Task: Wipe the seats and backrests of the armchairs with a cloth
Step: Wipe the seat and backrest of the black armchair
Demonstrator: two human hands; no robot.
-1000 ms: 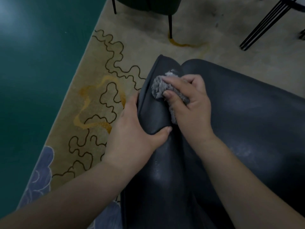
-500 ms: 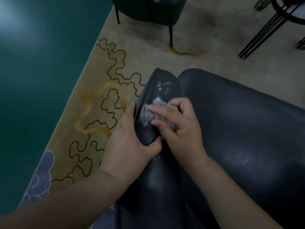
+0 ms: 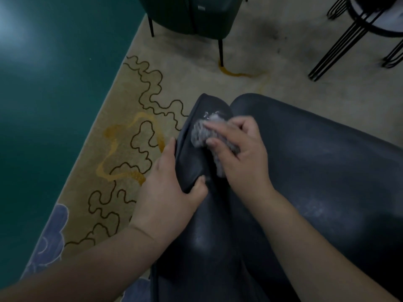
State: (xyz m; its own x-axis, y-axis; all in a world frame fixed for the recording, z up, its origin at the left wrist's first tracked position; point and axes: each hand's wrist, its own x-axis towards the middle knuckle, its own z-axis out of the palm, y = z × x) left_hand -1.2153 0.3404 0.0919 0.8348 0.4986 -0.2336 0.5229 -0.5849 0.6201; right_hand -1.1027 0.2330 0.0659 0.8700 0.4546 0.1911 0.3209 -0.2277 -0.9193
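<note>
Head view: beige rug (image 3: 196, 88) with squiggle pattern, orange stain lines, teal floor (image 3: 54, 94) to your left. Two armchairs visible: dark one (image 3: 316, 182) under your hands, green one (image 3: 192, 16) at top. One wire-leg stool or table (image 3: 357, 29) top right, can't tell which. One grey cloth (image 3: 201, 136), bunched under your right hand (image 3: 242, 155), pressed on armrest tip. Left hand (image 3: 168, 190) clamped around armrest edge.
</note>
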